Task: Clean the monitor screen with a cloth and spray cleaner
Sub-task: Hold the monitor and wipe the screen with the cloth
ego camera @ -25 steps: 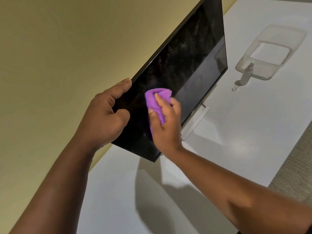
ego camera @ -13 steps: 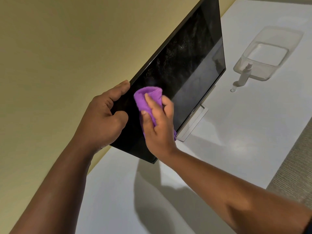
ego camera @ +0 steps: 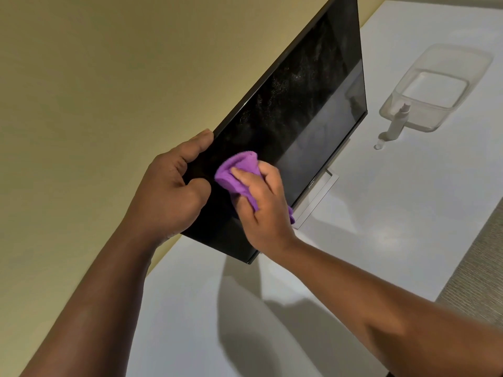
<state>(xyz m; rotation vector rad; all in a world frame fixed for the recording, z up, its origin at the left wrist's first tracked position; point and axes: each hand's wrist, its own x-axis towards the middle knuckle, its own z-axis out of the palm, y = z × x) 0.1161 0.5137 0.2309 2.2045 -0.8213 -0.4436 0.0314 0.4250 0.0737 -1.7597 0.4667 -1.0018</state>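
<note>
A black monitor (ego camera: 304, 104) stands on a white desk, its dark screen speckled with spray mist across the upper and middle part. My left hand (ego camera: 168, 191) grips the monitor's near left edge, thumb on the front. My right hand (ego camera: 264, 208) presses a bunched purple cloth (ego camera: 239, 170) flat against the lower left of the screen, close beside my left thumb. A small white spray bottle (ego camera: 397, 121) stands upright on the desk to the right of the monitor, with its small cap (ego camera: 378, 146) lying in front of it.
A clear plastic tub (ego camera: 468, 72) sits on the white desk (ego camera: 394, 213) behind the spray bottle. The monitor's silver stand (ego camera: 318, 197) rests on the desk. A yellow wall (ego camera: 109, 77) runs along the left. A textured grey surface (ego camera: 479, 268) borders the desk's right edge.
My right hand has slid the purple cloth leftward across the screen, toward my left hand. My left hand keeps its grip on the monitor edge.
</note>
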